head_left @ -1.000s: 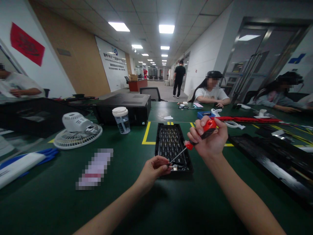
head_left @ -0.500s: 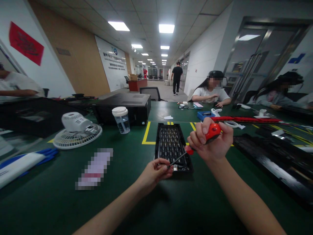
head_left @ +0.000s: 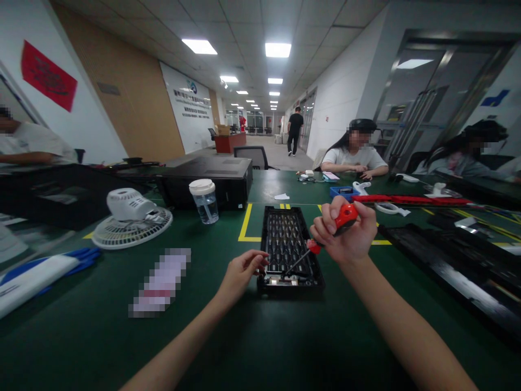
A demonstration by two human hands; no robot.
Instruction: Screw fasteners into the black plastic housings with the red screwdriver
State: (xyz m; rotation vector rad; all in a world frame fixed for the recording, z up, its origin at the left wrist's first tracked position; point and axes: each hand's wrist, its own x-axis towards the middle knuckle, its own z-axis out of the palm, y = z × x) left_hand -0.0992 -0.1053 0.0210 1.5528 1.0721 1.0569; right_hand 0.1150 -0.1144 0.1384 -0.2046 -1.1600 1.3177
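A black rectangular part (head_left: 313, 260) with a honeycomb-like pattern lies on the green table in front of me. My right hand (head_left: 348, 231) is wrapped round a red and black screwdriver (head_left: 345, 215), its shaft slanting down left so that the tip is over the part's near end. A shiny metal piece (head_left: 279, 281) sits at that near end. At the part's left edge is my left hand (head_left: 244, 269), thumb and fingers curled near each other; whether anything small is between the fingertips cannot be made out.
Left are a white fan (head_left: 130, 205), a cup (head_left: 204, 201), a black case (head_left: 211, 168) and blue gloves (head_left: 83, 259). Right lies a long black panel (head_left: 448, 271); a blue tray (head_left: 341, 193) stands behind. A person (head_left: 358, 149) sits across the table.
My left hand has moved left, off the screwdriver's tip to the part's left edge. My right hand and the screwdriver have shifted slightly left.
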